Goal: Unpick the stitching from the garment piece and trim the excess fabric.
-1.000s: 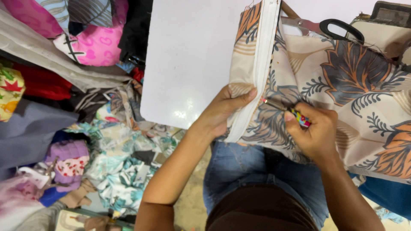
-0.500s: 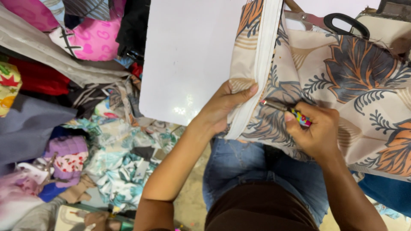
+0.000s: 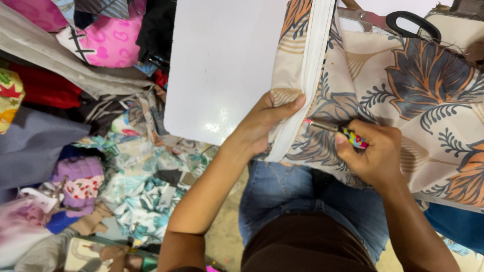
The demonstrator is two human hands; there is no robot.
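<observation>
The white table [image 3: 222, 65] is the landmark. Its left half is bare and smooth, so a hand can slide there freely. Its right half is covered by the leaf-print cloth [image 3: 403, 95], which hangs over the front edge onto the lap. At the table's far right, black-handled scissors [image 3: 398, 21] lie on the cloth and block that corner. Left of the table, a big heap of clothes and scraps [image 3: 75, 131] fills the floor right up to the edge. Just below the table's front edge, the left hand [image 3: 264, 123] and right hand [image 3: 373, 153] take up the room.
</observation>
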